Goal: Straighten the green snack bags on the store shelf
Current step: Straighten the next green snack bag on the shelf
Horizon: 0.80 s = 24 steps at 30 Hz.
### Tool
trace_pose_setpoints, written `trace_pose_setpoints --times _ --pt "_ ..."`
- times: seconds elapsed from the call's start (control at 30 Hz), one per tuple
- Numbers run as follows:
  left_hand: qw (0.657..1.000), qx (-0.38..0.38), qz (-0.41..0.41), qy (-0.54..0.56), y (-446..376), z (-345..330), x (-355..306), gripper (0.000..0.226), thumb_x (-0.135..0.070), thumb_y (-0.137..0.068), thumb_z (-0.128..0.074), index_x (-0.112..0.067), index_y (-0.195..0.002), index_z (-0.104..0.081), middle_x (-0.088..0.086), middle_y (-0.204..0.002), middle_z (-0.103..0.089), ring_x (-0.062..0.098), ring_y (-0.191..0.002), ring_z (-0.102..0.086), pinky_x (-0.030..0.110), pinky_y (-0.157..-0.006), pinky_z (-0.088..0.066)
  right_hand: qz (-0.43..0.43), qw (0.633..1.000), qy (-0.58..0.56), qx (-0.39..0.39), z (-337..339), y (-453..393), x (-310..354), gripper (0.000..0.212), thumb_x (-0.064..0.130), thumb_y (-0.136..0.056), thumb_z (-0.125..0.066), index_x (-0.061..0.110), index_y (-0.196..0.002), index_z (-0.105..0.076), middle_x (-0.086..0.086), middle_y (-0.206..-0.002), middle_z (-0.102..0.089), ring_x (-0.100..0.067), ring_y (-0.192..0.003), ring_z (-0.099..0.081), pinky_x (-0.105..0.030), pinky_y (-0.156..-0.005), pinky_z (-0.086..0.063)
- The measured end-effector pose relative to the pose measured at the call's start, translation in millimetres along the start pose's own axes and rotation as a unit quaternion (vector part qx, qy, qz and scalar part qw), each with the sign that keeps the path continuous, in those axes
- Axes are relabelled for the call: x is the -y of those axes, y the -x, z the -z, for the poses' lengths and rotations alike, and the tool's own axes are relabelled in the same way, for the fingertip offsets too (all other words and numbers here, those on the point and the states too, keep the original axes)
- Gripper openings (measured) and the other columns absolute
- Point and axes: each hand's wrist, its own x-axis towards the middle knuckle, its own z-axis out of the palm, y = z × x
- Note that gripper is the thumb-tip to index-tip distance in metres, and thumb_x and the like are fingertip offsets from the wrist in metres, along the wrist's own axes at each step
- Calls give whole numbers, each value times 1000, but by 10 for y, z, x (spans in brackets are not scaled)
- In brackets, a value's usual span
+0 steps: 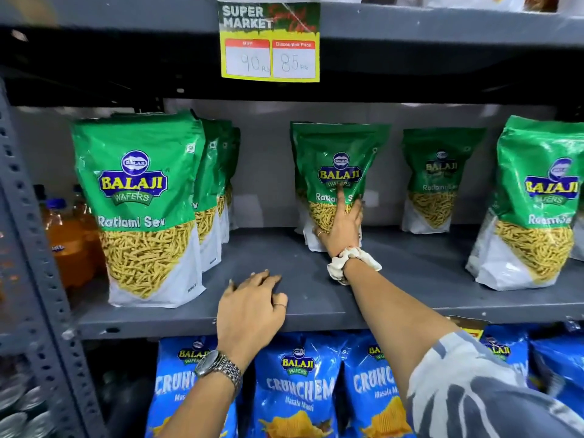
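Right hand (341, 229), fingers spread flat against middle Ratlami Sev bag (338, 172); left hand (252, 306), fingers loosely apart, apparently rests near shelf front edge (196, 324), bare shelf between.

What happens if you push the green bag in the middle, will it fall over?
Probably, if pushed up high. The middle green bag stands tall on a narrow bottom, so it may tip backward. The right hand presses low on its front, which seems steadier. Its shiny plastic looks slippery and soft, so it likely crinkles.

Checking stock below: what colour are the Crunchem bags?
Blue Crunchem bags, with yellow logo lettering, seen in the head view.
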Motion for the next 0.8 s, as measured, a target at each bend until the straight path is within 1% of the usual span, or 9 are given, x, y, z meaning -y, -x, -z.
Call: trace_pose_setpoints --times 0.23,0.4,0.57,0.67,0.8 --pt "1000 -7 8 2 4 -21 5 55 -37 -75 -26 -25 -111 -65 -2 -124 -65 17 -112 -60 47 -101 -42 7 1000 -15 -6 142 144 50 105 20 -75 -79 31 -151 -8 -28 -155 -10 -47 -143 -11 -59 -111 -30" --pt "1000 -2 3 -2 14 -5 -2 58 -38 -76 -22 -25 -113 -64 -3 -124 -64 16 -113 -59 46 -102 -42 26 999 -22 -15 296 363 70 110 20 -71 -82 32 -152 -8 -27 -153 -14 -48 -139 -20 -56 -109 -31" --pt "1000 -5 -1 1 22 15 -19 58 -37 -76 -22 -23 -113 -65 0 -122 -66 17 -110 -61 46 -99 -42 42 998 -43 -23 487 625 119 109 17 -70 -82 34 -151 -10 -26 -154 -12 -46 -141 -18 -56 -107 -33" --pt "1000 1 -6 -2 30 32 -20 62 -39 -76 -18 -23 -117 -62 0 -127 -63 17 -114 -58 46 -102 -40 50 997 -52 -27 619 796 150 109 16 -70 -82 35 -150 -11 -24 -155 -12 -44 -141 -17 -54 -107 -33" --pt "1000 10 -1 -8 29 34 -21 67 -40 -75 -14 -24 -120 -60 0 -131 -59 16 -118 -55 44 -105 -36 63 995 -60 -43 786 1030 198 109 18 -67 -84 34 -150 -15 -22 -154 -16 -43 -140 -23 -52 -108 -33"
